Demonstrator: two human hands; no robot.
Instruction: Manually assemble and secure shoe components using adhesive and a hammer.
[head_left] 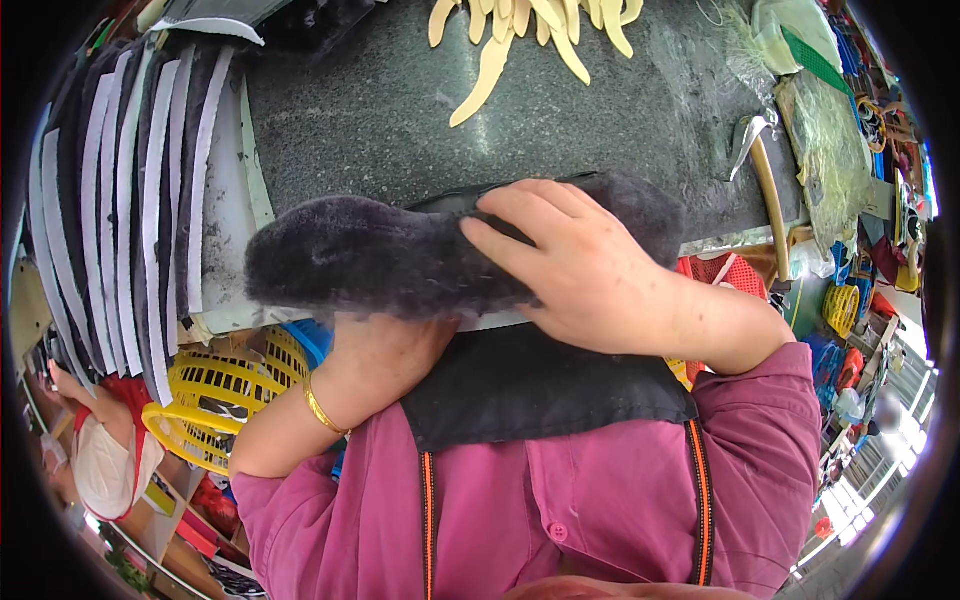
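A dark, furry insole-shaped piece [365, 250] lies crosswise before my chest, at the near edge of the table. My right hand [575, 245] is closed over its middle and right part, fingers curled across the top. From below, my left hand [390, 338] holds its near side; the pile hides those fingers. Some smooth black material [455, 200] shows behind the piece, beside my right fingertips. A pale edge [495, 320] shows beneath it between my hands.
Several dark strips with white edges [155, 200] stand in a row at left. Pale yellow curved pieces [485, 85] lie on the grey tabletop [350, 130]. A wooden-handled hammer [768, 190] is at right. A yellow basket [205, 395] stands lower left, near another person's arm [85, 400].
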